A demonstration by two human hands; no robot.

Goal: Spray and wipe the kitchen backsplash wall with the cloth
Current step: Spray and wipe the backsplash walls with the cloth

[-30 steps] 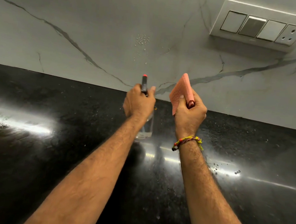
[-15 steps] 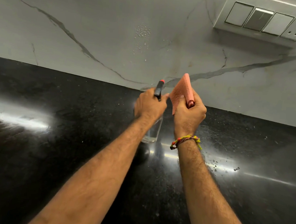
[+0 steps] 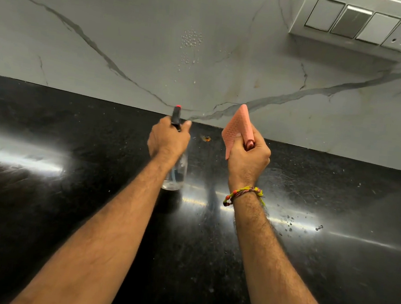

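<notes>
Droplets point(image 3: 190, 42) cling to the marble wall point(image 3: 123, 27) above the black counter point(image 3: 40, 209), left of the switch panel point(image 3: 360, 25). Below them the left hand point(image 3: 168, 139) grips a clear spray bottle point(image 3: 176, 171), nozzle seemingly aimed at the wall. Beside it, apart, the right hand point(image 3: 248, 157) clutches a folded pink cloth point(image 3: 236, 126), held upright off the wall.

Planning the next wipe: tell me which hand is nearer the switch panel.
Right. The right hand, holding the cloth, sits below and left of the switch panel. The left hand, holding the spray bottle, is farther left.
</notes>
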